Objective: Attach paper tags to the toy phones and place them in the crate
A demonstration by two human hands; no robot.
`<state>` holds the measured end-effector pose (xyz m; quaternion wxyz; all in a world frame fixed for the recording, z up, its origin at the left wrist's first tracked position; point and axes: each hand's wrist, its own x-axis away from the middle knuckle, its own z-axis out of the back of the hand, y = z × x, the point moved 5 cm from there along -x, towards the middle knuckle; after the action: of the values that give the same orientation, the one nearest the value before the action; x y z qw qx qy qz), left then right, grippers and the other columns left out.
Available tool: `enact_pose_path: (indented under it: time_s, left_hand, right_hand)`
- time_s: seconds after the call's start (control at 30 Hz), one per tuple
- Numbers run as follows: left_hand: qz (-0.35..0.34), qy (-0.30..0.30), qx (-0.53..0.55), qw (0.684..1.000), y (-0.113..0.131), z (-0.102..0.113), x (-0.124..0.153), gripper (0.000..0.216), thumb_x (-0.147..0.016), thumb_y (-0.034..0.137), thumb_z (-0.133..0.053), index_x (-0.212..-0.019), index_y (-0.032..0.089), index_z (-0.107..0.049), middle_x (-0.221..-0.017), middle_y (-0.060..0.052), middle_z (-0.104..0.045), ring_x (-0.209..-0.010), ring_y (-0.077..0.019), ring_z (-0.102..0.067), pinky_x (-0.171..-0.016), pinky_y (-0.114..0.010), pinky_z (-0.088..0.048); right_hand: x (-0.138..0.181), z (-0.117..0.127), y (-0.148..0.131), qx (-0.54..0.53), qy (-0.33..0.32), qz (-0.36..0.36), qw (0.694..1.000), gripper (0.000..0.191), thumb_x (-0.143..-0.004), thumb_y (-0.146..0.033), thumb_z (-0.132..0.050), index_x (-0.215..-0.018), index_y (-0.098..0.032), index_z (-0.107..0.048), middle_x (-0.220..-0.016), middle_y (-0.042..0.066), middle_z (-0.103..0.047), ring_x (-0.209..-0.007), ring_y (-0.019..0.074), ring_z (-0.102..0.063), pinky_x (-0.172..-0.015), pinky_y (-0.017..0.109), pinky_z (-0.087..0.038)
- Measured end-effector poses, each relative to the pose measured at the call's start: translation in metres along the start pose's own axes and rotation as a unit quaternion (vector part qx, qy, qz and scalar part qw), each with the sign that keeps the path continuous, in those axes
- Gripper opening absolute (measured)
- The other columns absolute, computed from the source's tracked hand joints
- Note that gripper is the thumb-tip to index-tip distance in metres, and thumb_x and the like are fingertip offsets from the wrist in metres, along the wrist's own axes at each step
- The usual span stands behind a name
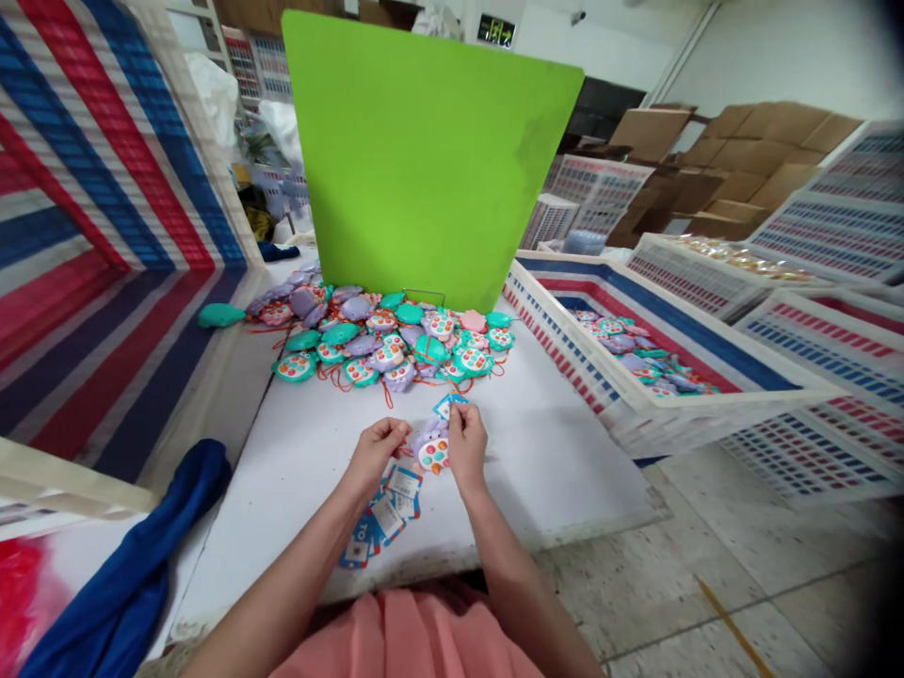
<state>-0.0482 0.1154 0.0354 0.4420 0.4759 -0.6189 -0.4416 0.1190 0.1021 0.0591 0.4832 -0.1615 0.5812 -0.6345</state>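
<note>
Both my hands meet over the near part of a white table (551,452). My left hand (378,447) is closed in a pinch beside a small purple toy (432,450) with coloured buttons. My right hand (466,443) is closed on the toy and a blue-and-white paper tag (449,405) that sticks up above its fingers. Several more blue-and-white tags (385,518) lie on the table under my left wrist. A heap of purple and teal toys with red cords (385,344) lies farther back.
A green board (424,151) stands upright behind the heap. A striped plastic crate (614,386) at the right holds more toys. Another large striped crate (105,235) leans at the left. Blue cloth (141,565) hangs at the near left. Cardboard boxes (741,160) are stacked far right.
</note>
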Motion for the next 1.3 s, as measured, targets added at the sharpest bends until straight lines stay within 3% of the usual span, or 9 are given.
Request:
enact_pose_path:
  time_s: [0.17,0.3,0.4,0.57,0.67,0.8,0.9,1.1,1.3]
  left_hand:
    - [0.034,-0.044,0.030,0.998,-0.013,-0.014,-0.013,0.038,-0.066,0.047,-0.068,-0.086,0.014,-0.069,-0.060,0.003,-0.053,-0.050,-0.0074,-0.044,-0.050,-0.021,-0.037]
    - [0.048,-0.096,0.025,0.994,-0.019,-0.022,-0.016,0.038,-0.068,0.041,-0.070,-0.097,0.015,-0.070,-0.070,0.000,-0.060,-0.056,-0.0078,-0.048,-0.055,-0.020,-0.038]
    - [0.043,-0.134,0.008,0.990,-0.017,-0.026,-0.014,0.035,-0.071,0.036,-0.068,-0.099,0.016,-0.069,-0.076,-0.002,-0.064,-0.060,-0.0085,-0.051,-0.057,-0.020,-0.038]
    - [0.042,-0.195,-0.019,0.980,-0.009,-0.035,-0.008,0.036,-0.074,0.037,-0.064,-0.102,0.015,-0.067,-0.069,-0.002,-0.065,-0.057,-0.0113,-0.053,-0.059,-0.023,-0.041]
    - [0.023,-0.183,-0.059,0.981,-0.003,-0.034,-0.008,0.030,-0.071,0.037,-0.066,-0.091,0.014,-0.069,-0.066,-0.001,-0.064,-0.055,-0.0116,-0.053,-0.058,-0.024,-0.042]
    - [-0.084,-0.130,-0.217,0.964,0.017,-0.028,-0.015,0.013,-0.071,0.030,-0.065,-0.070,0.018,-0.069,-0.062,0.000,-0.064,-0.058,-0.0137,-0.054,-0.058,-0.024,-0.041]
    - [-0.206,-0.110,-0.332,0.914,0.040,-0.029,-0.014,0.011,-0.075,0.021,-0.061,-0.067,0.020,-0.070,-0.065,-0.002,-0.065,-0.065,-0.0159,-0.056,-0.062,-0.026,-0.040]
    - [-0.316,-0.113,-0.384,0.860,0.063,-0.037,-0.006,0.012,-0.081,0.020,-0.058,-0.084,0.023,-0.070,-0.076,-0.003,-0.067,-0.075,-0.0178,-0.055,-0.071,-0.028,-0.040]
    - [-0.357,-0.134,-0.407,0.830,0.070,-0.030,0.003,0.019,-0.085,0.026,-0.054,-0.098,0.024,-0.068,-0.087,-0.006,-0.063,-0.086,-0.0189,-0.052,-0.076,-0.029,-0.041]
  right_hand:
    - [-0.003,0.023,-0.011,0.095,-0.083,0.032,0.992,0.021,-0.085,-0.032,-0.043,-0.081,-0.019,-0.059,-0.074,0.004,-0.063,-0.071,0.0170,-0.057,-0.065,0.026,-0.041]
    - [0.007,0.029,-0.008,0.106,-0.251,-0.029,0.962,0.018,-0.080,-0.028,-0.048,-0.069,-0.019,-0.059,-0.059,-0.002,-0.058,-0.057,0.0130,-0.052,-0.054,0.022,-0.036]
    - [0.015,0.025,0.001,0.097,-0.305,-0.071,0.945,0.017,-0.076,-0.025,-0.050,-0.063,-0.017,-0.058,-0.056,-0.003,-0.056,-0.054,0.0113,-0.049,-0.051,0.021,-0.033]
    - [0.019,0.011,0.010,0.056,-0.317,-0.089,0.943,0.016,-0.075,-0.023,-0.050,-0.061,-0.017,-0.056,-0.052,-0.005,-0.049,-0.049,0.0088,-0.042,-0.048,0.020,-0.030]
    - [0.020,0.004,0.008,0.016,-0.315,-0.099,0.944,0.018,-0.075,-0.025,-0.051,-0.060,-0.017,-0.053,-0.048,-0.007,-0.043,-0.045,0.0080,-0.037,-0.045,0.020,-0.027]
    - [0.021,-0.003,0.004,-0.094,-0.286,-0.150,0.942,0.009,-0.074,-0.027,-0.054,-0.076,-0.019,-0.057,-0.051,-0.007,-0.046,-0.045,0.0089,-0.043,-0.043,0.019,-0.029]
    - [0.023,-0.009,0.001,-0.173,-0.269,-0.197,0.927,0.025,-0.074,-0.030,-0.057,-0.098,-0.021,-0.053,-0.054,-0.008,-0.050,-0.043,0.0085,-0.044,-0.039,0.018,-0.026]
    - [0.026,-0.023,-0.004,-0.271,-0.304,-0.246,0.879,0.020,-0.073,-0.036,-0.060,-0.078,-0.018,-0.054,-0.051,-0.006,-0.055,-0.033,0.0033,-0.027,-0.036,0.019,-0.016]
    - [0.027,-0.024,0.004,-0.291,-0.296,-0.309,0.856,0.029,-0.068,-0.040,-0.067,-0.080,-0.018,-0.054,-0.057,-0.002,-0.063,-0.039,0.0079,-0.049,-0.037,0.018,-0.024]
